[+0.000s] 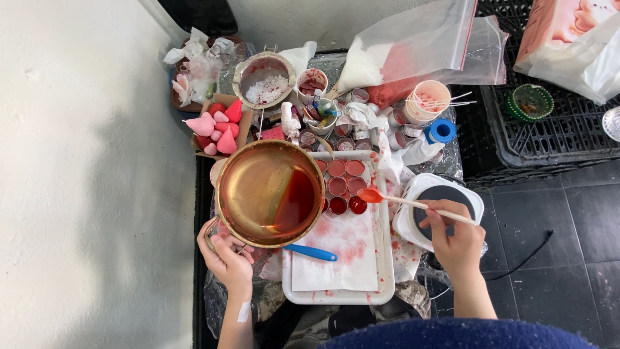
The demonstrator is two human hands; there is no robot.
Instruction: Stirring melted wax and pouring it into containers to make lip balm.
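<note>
My left hand (226, 258) grips the near handle of a shallow gold-coloured metal pot (268, 190), tilted so red liquid pools at its right side. My right hand (455, 236) holds a wooden-handled spoon with an orange bowl (371, 195), its tip just above several small round moulds (345, 187) filled with red liquid. The moulds stand on a white tray (384, 278) lined with red-stained white paper (336, 262). A blue-handled tool (311, 253) lies on the paper under the pot's edge.
Behind the tray: a box of pink cone shapes (219, 126), a metal bowl of white flakes (263, 81), small jars, a blue tape roll (442, 131), a cup with sticks (427, 100) and plastic bags (420, 45). A white hotplate (407, 223) sits right; black crates (555, 129) beyond.
</note>
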